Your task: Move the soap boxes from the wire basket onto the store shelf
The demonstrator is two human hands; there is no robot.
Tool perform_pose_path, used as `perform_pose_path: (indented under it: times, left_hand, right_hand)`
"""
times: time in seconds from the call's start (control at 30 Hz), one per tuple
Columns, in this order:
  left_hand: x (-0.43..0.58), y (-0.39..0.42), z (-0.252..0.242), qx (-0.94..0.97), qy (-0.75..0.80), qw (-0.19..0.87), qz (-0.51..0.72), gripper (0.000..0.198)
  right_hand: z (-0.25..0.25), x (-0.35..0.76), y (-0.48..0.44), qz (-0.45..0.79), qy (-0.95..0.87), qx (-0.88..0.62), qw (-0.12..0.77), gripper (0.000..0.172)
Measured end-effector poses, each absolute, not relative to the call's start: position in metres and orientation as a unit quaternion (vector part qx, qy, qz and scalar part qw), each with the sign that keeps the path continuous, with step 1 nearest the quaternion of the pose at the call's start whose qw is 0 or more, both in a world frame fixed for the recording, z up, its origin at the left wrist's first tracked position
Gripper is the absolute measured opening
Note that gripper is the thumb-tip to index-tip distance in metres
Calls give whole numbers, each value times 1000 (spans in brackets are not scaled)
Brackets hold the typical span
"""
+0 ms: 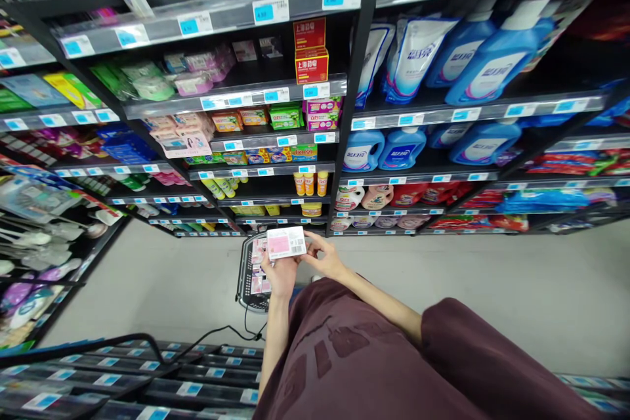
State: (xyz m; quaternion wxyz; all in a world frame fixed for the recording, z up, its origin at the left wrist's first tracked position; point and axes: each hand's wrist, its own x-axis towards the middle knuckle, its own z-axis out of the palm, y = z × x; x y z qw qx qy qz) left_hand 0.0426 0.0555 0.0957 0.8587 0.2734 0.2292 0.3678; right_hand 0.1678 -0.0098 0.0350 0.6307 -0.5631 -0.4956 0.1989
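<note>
A small white box with a pink panel and a barcode (279,244) is held up in front of me. My left hand (282,275) is closed around its lower side, fingers mostly hidden behind it. At the box's right end, the fingers of my right hand (323,257) are bent and pinch the edge. Below them on the floor stands a dark shopping basket (242,272). Inside the basket are several pink and white boxes (256,284), partly covered by my left hand and the held box.
Ahead rises a shelf (275,97) with soap packs, red soap boxes (312,67) and orange bottles (308,184). Blue detergent bottles (497,62) stand to the right. Utensils hang at left. A black cable (216,330) runs near the basket above the grey floor (162,275).
</note>
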Motion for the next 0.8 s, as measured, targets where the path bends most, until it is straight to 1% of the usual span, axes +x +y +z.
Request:
perform_pose_path:
  times: [0.17, 0.3, 0.5, 0.7, 0.8]
  left_hand:
    - [43, 57, 91, 307, 234, 849, 361, 79]
    - [42, 57, 89, 319, 231, 846, 360, 78]
    - [43, 54, 85, 402, 230, 800, 381, 71]
    - [42, 54, 81, 478, 266, 714, 437, 86]
    - [41, 55, 83, 511, 280, 683, 441, 92]
  right_hand:
    - [31, 168, -9, 203, -494, -569, 625, 59]
    - [33, 167, -9, 205, -486, -574, 626, 57]
    - [44, 166, -10, 226, -462, -575, 636, 39]
    - [44, 169, -13, 269, -486, -537, 636, 39]
    - [44, 170, -13, 298, -502, -516, 626, 43]
